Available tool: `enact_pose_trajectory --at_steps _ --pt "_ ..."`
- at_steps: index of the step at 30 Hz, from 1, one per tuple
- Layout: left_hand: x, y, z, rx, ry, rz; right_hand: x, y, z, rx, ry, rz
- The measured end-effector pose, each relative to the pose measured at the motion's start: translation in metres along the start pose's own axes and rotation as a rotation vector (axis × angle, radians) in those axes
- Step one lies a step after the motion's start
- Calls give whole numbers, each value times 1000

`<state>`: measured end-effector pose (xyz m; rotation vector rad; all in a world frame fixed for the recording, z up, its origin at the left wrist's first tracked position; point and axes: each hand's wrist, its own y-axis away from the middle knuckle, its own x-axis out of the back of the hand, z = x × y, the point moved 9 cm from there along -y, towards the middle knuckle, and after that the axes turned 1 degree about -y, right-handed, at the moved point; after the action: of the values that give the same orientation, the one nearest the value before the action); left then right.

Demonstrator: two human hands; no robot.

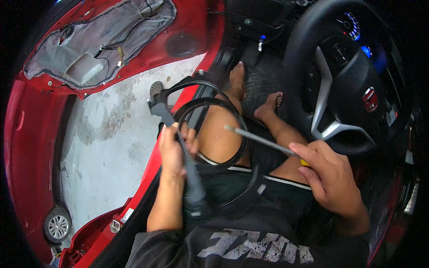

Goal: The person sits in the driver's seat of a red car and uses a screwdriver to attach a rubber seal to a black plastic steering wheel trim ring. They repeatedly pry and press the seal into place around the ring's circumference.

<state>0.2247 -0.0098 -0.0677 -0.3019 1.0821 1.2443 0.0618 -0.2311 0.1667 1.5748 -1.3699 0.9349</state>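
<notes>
My left hand (172,152) is closed round a black plastic trim piece (191,176), held over my lap. The piece has a straight grey-black bar, slightly blurred, and a large round ring through which my left knee shows. Its curved upper arm reaches toward the door sill. In my right hand (333,178) is a screwdriver (263,139), gripped by a handle of which only a bit of yellow shows. The metal shaft points left, its tip over the ring's opening and above my knee. Whether the tip touches anything cannot be told.
The steering wheel (297,80) stands close on the right, near my right hand. At the left, the red car door (192,27) is swung wide, its inner panel off, with wires and a plastic sheet exposed. A grey clog (156,88) lies on the concrete floor (111,129).
</notes>
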Motion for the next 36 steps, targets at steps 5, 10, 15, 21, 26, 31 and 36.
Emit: enact_pose_trajectory --at_steps 5,10,15,21,26,31,36 --pt "-4 10 12 180 177 -264 15 -21 -17 1 85 -70" --pt "-12 14 -15 277 144 -292 22 -34 -16 71 361 -76" --pt "-38 14 -5 271 92 -413 34 -53 -14 154 514 -54" --pt "-81 23 17 239 -36 -592 60 -60 -27 263 604 10" --pt "-92 24 17 234 -73 -652 71 -59 -40 313 659 28" --pt "-96 27 14 244 -70 -692 73 -50 -47 299 713 15" --pt "-96 32 12 255 -104 -666 78 -48 -58 312 798 -32"
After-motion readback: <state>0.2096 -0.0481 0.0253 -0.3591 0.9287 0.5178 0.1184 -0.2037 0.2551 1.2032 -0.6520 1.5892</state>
